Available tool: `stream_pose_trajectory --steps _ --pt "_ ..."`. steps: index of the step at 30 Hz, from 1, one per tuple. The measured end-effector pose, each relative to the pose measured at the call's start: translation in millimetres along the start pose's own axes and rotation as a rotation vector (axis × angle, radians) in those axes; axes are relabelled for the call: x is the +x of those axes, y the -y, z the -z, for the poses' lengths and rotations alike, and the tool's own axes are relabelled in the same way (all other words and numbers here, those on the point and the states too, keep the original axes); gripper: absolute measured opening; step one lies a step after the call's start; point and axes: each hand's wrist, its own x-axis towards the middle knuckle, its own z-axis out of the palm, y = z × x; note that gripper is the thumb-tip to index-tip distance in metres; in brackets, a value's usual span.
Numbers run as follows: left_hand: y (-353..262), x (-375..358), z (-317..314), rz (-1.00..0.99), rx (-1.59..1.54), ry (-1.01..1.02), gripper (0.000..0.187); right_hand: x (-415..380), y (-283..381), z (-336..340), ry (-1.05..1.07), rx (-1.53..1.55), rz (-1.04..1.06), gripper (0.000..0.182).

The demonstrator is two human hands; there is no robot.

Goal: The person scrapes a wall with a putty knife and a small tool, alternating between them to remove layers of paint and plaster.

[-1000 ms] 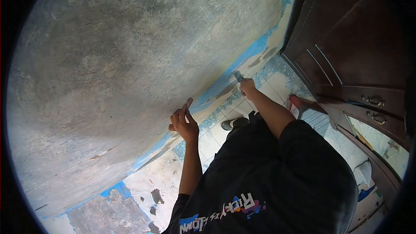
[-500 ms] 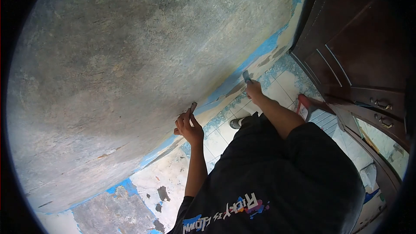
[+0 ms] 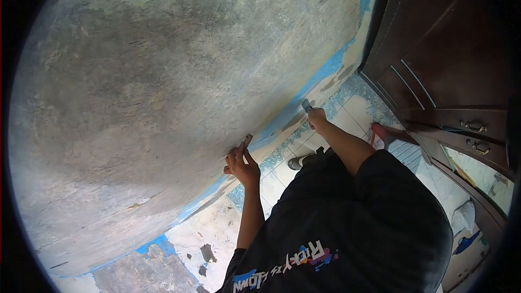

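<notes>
My right hand (image 3: 317, 118) is closed around the handle of a scraper (image 3: 306, 105). The scraper's flat blade is at the lower wall, by a strip of blue paint (image 3: 324, 74). To the left, my left hand (image 3: 243, 166) is raised against the wall (image 3: 163, 87), fingers bent around a small, flat scraper-like piece (image 3: 248, 140). That piece points up and right, its edge close to the blue strip; most of its lower part is hidden by the fingers. The wall surface is mottled grey, rough and scraped.
Dark brown cabinet doors (image 3: 429, 43) with metal handles (image 3: 474, 127) stand on the right. A red-edged stool or step (image 3: 378, 129) is near them. Pale floor tiles (image 3: 347, 115) carry blue-grey flakes along the wall base. A shoe (image 3: 296, 163) shows below my black shirt (image 3: 347, 211).
The view has shifted slightly. The scraper in my right hand now tilts more to the left. My left hand keeps its grip at nearly the same wall spot.
</notes>
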Motion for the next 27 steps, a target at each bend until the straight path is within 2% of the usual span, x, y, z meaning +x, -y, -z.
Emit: stream_pose_trajectory --steps 5,8,14,17,20,23,26,27 --pt "3.7 0.6 4.3 -0.01 -0.023 -0.017 0.026 -18.7 -11.1 -0.2 0.113 0.048 0.121 0.03" --pt "3.0 -4.7 -0.7 0.003 -0.018 -0.005 0.026 6.5 -9.5 5.8 0.041 -0.02 0.073 0.029" --pt "10.4 -10.6 -1.7 -0.023 -0.061 -0.003 0.024 -29.2 -7.0 6.6 0.135 0.048 0.148 0.03" --pt "8.3 -16.6 -1.9 -0.013 -0.071 -0.003 0.025 5.9 -14.4 16.2 0.124 -0.016 0.142 0.029" --pt "2.7 -16.2 3.7 0.002 -0.086 0.018 0.025 -9.2 -18.9 3.2 0.084 0.072 0.125 0.03" --pt "9.4 -21.8 2.6 -0.002 -0.094 0.012 0.025 -29.2 -5.6 2.4 0.123 -0.008 0.155 0.032" --pt "7.9 -24.7 6.8 0.047 -0.085 0.072 0.023 27.0 -14.8 6.8 0.074 0.062 0.003 0.032" --pt "9.4 -25.0 8.2 0.043 -0.088 0.063 0.023 18.3 -16.0 2.4 0.064 0.031 0.058 0.031"
